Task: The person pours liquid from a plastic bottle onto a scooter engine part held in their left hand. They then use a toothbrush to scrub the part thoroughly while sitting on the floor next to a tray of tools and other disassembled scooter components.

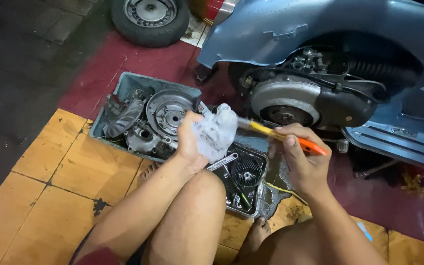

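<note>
My left hand [189, 142] is closed around a soapy, foam-covered metal part [215, 131], held up over the trays. My right hand [303, 156] grips a toothbrush [280, 136] with a yellow and orange handle. The brush end points left and touches the foamy part. Both hands hover above my bare knees, in front of a blue scooter [330, 54] lying on its side with its engine [290, 100] exposed.
A grey-blue tray [123, 86] holds a round flywheel [169, 113] and several engine parts. A dark tray [256, 194] nearer me holds a finned cylinder [245, 172], a wrench and dirty liquid. A spare wheel [149, 18] lies at the top. Wet patches mark the yellow tiles.
</note>
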